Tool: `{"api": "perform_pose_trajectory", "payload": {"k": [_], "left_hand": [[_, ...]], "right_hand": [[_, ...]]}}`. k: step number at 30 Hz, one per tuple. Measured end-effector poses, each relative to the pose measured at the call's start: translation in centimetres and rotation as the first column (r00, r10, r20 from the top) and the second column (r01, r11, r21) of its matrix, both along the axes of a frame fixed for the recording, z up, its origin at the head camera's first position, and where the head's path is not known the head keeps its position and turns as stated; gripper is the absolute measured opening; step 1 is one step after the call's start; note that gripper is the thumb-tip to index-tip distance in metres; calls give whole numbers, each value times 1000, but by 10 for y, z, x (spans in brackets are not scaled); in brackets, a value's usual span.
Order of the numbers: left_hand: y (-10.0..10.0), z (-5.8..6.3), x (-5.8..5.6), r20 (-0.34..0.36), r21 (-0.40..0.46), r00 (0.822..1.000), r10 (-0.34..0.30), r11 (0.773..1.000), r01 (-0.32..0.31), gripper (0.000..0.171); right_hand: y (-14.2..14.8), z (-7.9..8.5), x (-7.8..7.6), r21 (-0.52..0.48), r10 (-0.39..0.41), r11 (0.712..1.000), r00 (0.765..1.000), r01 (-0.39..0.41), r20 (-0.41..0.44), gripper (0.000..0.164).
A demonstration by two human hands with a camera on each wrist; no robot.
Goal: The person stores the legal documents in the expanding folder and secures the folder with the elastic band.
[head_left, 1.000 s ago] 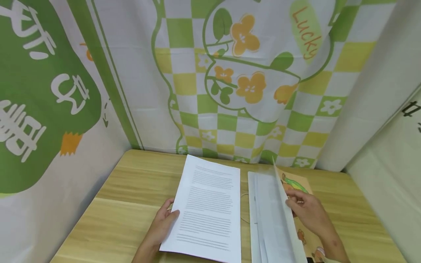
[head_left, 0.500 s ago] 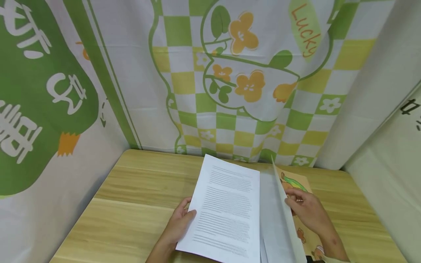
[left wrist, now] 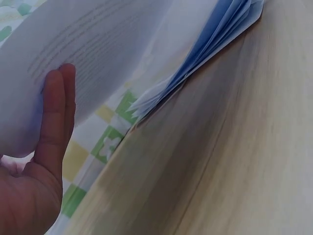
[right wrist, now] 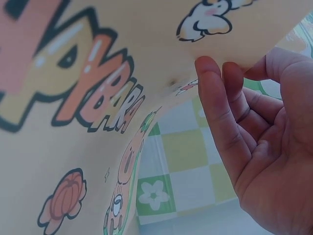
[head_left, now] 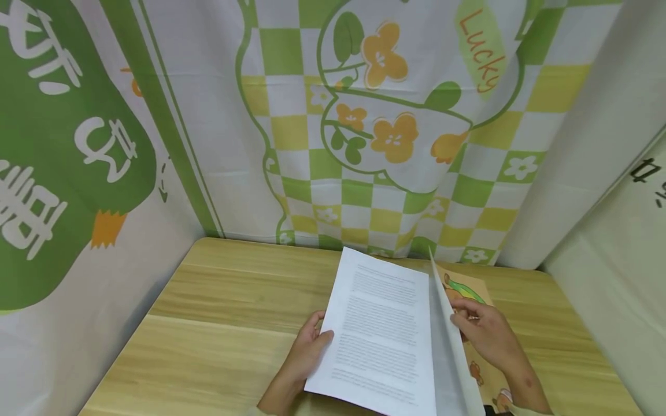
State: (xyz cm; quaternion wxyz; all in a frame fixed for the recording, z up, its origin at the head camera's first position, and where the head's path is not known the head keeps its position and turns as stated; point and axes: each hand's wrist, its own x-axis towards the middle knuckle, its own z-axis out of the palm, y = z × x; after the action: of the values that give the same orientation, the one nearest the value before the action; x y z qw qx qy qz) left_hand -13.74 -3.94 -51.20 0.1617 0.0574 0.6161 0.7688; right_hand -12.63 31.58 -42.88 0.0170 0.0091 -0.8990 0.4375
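Observation:
My left hand pinches a white printed sheet by its left edge, thumb on the text side. In the left wrist view, straight fingers lie against the back of the raised sheet. My right hand pinches the edge of a tan folder cover and holds it lifted. Cartoon animals and "CAPYBARA" lettering on the cover show in the right wrist view. The sheet overlaps the folder's white inside and hides most of it. Layered papers lie in the folder in the left wrist view.
The wooden table extends left and right of the folder. A green and yellow checked curtain hangs along the back edge. Printed cloth hangs at the left, and pale cloth at the right.
My left hand has carried the printed sheet to the right, from beside the folder to over its inside, close to the raised cover. My right hand has stayed in place, holding the cover.

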Motion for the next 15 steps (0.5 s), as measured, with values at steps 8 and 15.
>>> {"api": "perform_pose_trajectory", "payload": {"k": [8, 15], "left_hand": [[16, 0, -5, -40, 13, 999, 22, 1000, -21, 41], [29, -2, -8, -45, -7, 998, 40, 999, -40, 42]], "right_hand": [[0, -1, 0, 13, -4, 1000, 1000, 3, 3, 40], [-2, 1, 1, 10, -6, 1000, 1000, 6, 3, 40]]}}
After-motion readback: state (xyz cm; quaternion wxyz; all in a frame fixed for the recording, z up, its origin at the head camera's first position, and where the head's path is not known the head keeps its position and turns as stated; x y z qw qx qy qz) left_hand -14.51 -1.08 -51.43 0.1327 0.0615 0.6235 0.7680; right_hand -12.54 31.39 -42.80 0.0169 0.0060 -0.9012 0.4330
